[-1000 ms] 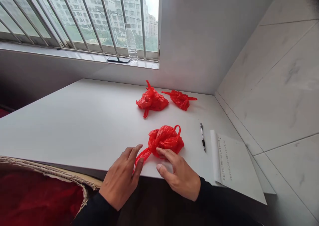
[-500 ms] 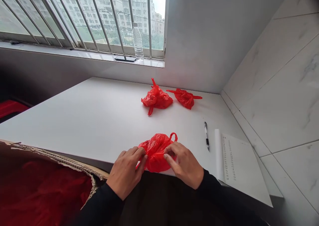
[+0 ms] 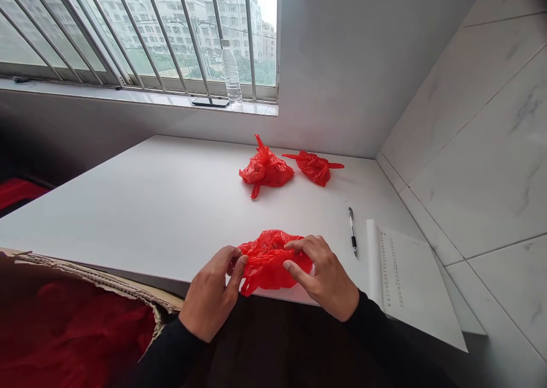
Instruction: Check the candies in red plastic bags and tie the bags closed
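A crumpled red plastic bag lies at the front edge of the white table, its handle loop hanging towards me on the left. My left hand pinches the bag's left side between thumb and fingertips. Over the bag's right side, my right hand has its thumb and fingers apart, with red plastic showing in the gap; the fingertips rest on or just above it. What the bag contains is hidden.
Two knotted red bags sit at the back of the table. A pen and a written-on paper pad lie at right. An open cardboard box with red material stands at left. A bottle and phone occupy the windowsill.
My right thumb and fingers have spread from their pinch on the bag. The bag's top is flatter, the loop at its upper right no longer shows, and one now hangs at lower left.
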### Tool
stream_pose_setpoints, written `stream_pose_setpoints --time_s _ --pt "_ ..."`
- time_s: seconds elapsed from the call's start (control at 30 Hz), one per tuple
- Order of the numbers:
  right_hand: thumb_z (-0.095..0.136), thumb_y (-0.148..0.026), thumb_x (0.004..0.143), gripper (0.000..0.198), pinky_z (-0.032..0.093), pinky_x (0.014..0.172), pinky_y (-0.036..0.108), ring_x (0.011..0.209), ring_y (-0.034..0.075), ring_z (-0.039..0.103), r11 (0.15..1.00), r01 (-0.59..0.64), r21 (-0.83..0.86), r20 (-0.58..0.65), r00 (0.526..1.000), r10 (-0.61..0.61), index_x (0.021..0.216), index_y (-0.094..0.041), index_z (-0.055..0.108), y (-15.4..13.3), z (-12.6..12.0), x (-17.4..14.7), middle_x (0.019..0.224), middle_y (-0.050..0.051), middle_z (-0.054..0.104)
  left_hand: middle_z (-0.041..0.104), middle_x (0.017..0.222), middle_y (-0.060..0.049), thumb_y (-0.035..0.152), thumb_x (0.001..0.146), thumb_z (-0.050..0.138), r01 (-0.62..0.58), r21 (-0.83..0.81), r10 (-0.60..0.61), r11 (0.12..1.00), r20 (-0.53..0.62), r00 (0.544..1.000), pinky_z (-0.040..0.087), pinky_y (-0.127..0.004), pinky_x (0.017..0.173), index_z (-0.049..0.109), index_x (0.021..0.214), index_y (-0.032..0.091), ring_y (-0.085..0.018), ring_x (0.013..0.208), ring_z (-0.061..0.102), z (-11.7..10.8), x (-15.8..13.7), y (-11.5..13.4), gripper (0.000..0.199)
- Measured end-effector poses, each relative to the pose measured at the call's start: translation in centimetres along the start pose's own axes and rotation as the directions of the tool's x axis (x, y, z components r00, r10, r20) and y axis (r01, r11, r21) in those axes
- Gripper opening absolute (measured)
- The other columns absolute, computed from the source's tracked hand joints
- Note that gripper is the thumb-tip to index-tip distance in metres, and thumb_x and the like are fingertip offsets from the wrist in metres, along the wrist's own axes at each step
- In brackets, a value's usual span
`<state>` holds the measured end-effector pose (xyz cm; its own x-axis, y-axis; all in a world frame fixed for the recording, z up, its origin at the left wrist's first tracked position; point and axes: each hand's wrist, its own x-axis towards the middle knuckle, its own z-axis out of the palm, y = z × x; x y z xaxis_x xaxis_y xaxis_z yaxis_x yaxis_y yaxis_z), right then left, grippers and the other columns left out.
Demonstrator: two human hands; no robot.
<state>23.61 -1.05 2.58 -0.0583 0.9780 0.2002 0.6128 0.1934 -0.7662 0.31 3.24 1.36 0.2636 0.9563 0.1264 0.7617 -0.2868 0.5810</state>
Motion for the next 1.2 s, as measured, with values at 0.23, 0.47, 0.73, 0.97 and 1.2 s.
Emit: stream_pose_setpoints --time_s 0.23,0.47,0.73,0.97,1.2 --pt "0.053 -0.039 0.098 0.017 0.047 0.084 0.039 0.09 0.022 0.059 0.971 -0.182 0.152 -0.254 0.942 0.217 0.095 -0.024 0.061 1.9 -2.8 -0.5 0.093 0.003 0.065 0.066 0.085 -0.001 0.05 0.099 0.039 0.162 -0.057 -0.168 0.985 -0.136 0.976 0.048 -0.029 0.059 0.057 0.089 0.022 -0.017 0.07 0.063 -0.9 0.5 -0.4 0.034" --pt "0.064 -0.049 0.091 0.041 0.049 0.092 0.043 0.095 0.023 0.059 0.984 -0.132 0.117 -0.099 0.985 0.143 0.125 -0.027 0.058 0.8 -2.3 -1.0 0.099 0.004 0.064 0.055 0.133 -0.008 0.039 0.096 0.055 -0.251 -0.026 0.247 0.968 -0.101 0.964 0.048 -0.043 0.097 0.047 0.137 0.028 -0.026 0.119 0.055 -0.2 -0.7 2.1 0.044" --pt "0.064 -0.038 0.092 0.012 0.049 0.083 0.042 0.082 0.022 0.058 0.993 -0.119 0.024 0.053 0.992 0.118 0.091 -0.028 0.07 0.6 -2.7 -1.4 0.081 0.001 0.063 0.064 0.109 -0.004 0.035 0.094 0.061 -0.341 0.001 0.341 0.94 -0.002 0.94 0.046 -0.038 0.09 0.065 0.109 0.026 -0.023 0.104 0.056 -0.8 -1.3 1.9 0.019" --pt "0.05 -0.043 0.1 0.022 0.045 0.058 0.031 0.08 0.02 0.058 0.968 -0.215 0.129 -0.066 0.972 0.225 0.091 -0.025 0.061 1.6 -3.7 -2.3 0.087 0.002 0.063 0.063 0.099 -0.004 0.019 0.095 0.054 -0.398 0.046 0.4 0.916 -0.051 0.915 0.047 -0.033 0.083 0.066 0.096 0.024 -0.019 0.094 0.057 -0.7 -1.5 1.6 0.012" --pt "0.05 -0.05 0.1 0.025 0.052 0.091 0.038 0.105 0.022 0.062 0.903 -0.222 0.368 -0.231 0.919 0.32 0.102 -0.026 0.055 4.1 -4.5 -3.2 0.113 0.006 0.065 0.054 0.068 0.003 0.048 0.088 0.064 0.138 -0.38 -0.211 0.914 -0.156 0.965 0.043 -0.026 0.057 0.068 0.098 0.026 -0.014 0.061 0.048 -2.6 -1.4 2.4 0.025"
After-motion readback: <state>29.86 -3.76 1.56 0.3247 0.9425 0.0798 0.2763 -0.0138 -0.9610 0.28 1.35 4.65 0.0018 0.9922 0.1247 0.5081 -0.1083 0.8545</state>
